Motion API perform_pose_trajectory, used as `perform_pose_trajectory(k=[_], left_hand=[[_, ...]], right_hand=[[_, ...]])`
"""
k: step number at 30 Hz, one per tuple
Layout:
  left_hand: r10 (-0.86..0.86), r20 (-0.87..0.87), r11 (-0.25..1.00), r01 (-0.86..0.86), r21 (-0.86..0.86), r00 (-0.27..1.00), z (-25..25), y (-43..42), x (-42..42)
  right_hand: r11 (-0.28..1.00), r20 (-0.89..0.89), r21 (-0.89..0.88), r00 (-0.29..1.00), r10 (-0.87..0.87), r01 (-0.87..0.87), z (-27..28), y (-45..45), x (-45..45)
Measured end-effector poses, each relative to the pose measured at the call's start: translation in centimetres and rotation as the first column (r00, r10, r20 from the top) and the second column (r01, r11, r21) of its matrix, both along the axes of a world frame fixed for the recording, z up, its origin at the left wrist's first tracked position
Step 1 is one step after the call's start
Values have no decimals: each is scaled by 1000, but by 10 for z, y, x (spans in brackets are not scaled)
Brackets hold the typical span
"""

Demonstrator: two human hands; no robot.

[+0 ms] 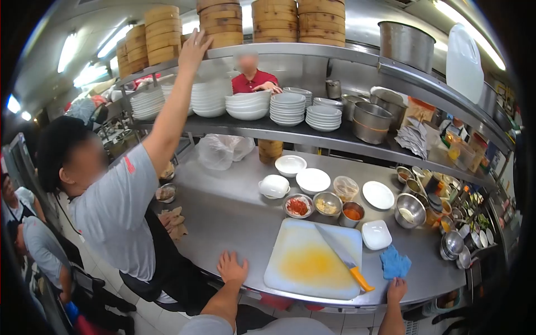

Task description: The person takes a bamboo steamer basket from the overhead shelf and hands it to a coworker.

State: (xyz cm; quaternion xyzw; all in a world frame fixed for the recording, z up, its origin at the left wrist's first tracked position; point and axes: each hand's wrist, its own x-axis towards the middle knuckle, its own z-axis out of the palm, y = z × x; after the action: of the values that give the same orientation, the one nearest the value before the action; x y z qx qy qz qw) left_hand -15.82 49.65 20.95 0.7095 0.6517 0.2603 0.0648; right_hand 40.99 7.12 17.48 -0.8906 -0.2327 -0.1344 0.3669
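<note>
My left hand (233, 268) lies flat on the front edge of the steel counter (223, 223), fingers spread and holding nothing. At the counter's front right, my right hand (397, 290) is closed at the lower edge of a blue cloth (395, 262), which lies crumpled on the steel. Between my hands is a white cutting board (279, 273) with a yellow stain in its middle. A knife (338, 248) with an orange handle rests diagonally across it, the handle toward my right hand. Beside the board sits a white square dish (376, 234).
Bowls of red (298, 206) and pale chopped food (328, 204) and a sauce pot (351, 214) stand behind the board. At left, a co-worker (117, 206) reaches up to bamboo steamers (220, 22). Across the shelf (251, 128) of stacked dishes, another person (245, 84) stands.
</note>
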Motion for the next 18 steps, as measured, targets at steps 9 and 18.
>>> perform_pose_trajectory(k=[9, 18], left_hand=[[-7, -35, 997, 5, -74, 999, -6, 0, -2], [0, -44, 1000, -1, -30, 999, -7, -2, -2]], right_hand=[[924, 164, -254, 954, -250, 285, -6, 7, -6], [917, 187, -271, 951, -248, 292, 3, 8, -13]])
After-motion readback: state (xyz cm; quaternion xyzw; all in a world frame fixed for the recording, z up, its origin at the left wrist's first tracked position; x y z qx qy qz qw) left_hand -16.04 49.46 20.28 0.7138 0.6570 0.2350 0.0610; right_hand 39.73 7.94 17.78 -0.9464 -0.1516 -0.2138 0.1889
